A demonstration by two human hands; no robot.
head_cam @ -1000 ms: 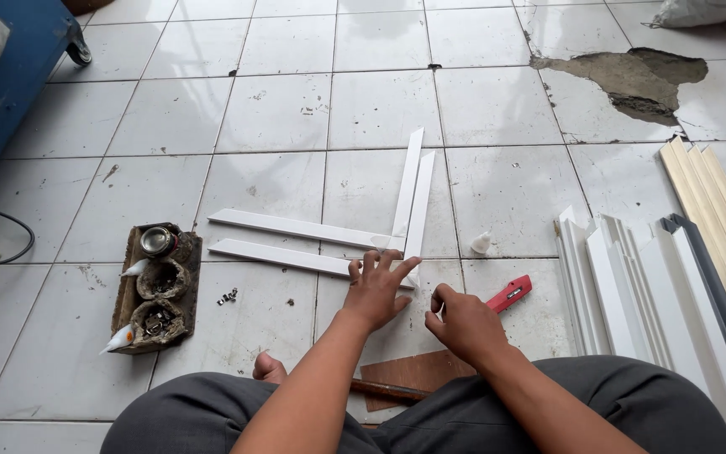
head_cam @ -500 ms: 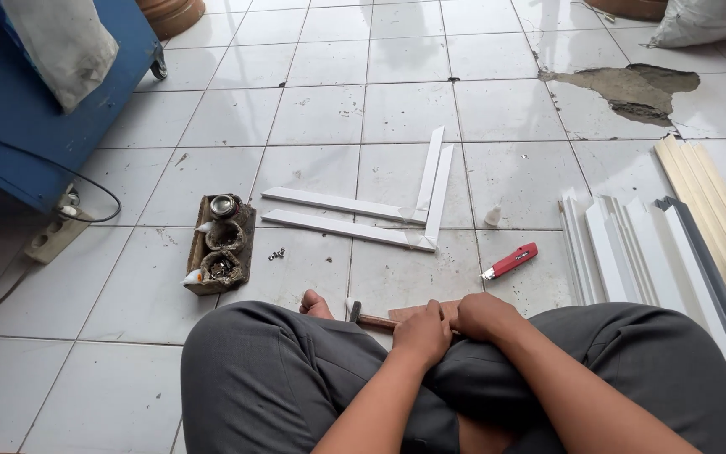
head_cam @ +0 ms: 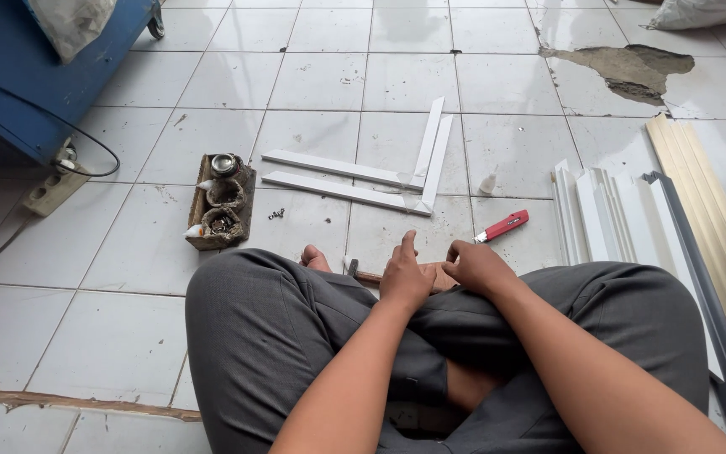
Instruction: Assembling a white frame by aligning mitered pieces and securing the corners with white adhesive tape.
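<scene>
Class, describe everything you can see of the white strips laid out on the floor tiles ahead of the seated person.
The white strips are four flat, narrow pieces, plastic or painted trim by their look. Two lie side by side running left to right; two shorter ones run up from their right ends, making an L-shaped corner with angled cuts. They rest flat on the tiled floor. Neither the left hand nor the right hand touches them.

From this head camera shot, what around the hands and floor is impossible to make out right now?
- Head view: the brown piece under the left hand and right hand; hands and knees hide most of it.
- Hammer: only its head shows; the left hand covers the handle.
- Contents of the wooden holder: too small to tell.
- Blue cabinet and stacked trim strips: cut off by frame edge and leg.
</scene>
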